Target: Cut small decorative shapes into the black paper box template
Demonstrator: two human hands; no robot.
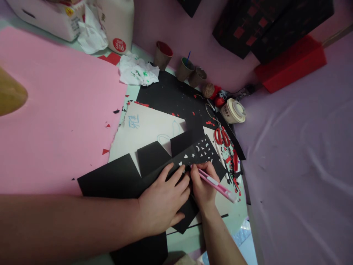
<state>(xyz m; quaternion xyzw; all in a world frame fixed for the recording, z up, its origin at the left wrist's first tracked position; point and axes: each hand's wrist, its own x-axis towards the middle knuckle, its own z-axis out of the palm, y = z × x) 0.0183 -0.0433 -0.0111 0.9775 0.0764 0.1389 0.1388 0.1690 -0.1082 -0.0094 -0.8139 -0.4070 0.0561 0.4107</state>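
Observation:
My left hand (162, 200) lies flat on a black folded paper (124, 176) with its fingers stretched out, pressing it down. My right hand (204, 184) is closed around a pink craft knife (217, 186), whose tip meets the paper just in front of my left fingertips. The black paper has zigzag tabs along its top edge. A strip of it carries small cut-out shapes (201, 151), hearts, stars and triangles among them. A cream sheet (149, 127) with faint blue pen marks lies under the black paper.
A large pink sheet (55, 110) covers the left. Red scissors (222, 136) and paper scraps lie right of the work. Paper cups (162, 55), a twine ball (209, 89), a lidded cup (234, 111), crumpled tissue (138, 70) and boxes (55, 16) stand at the back. Purple cloth (298, 147) covers the right.

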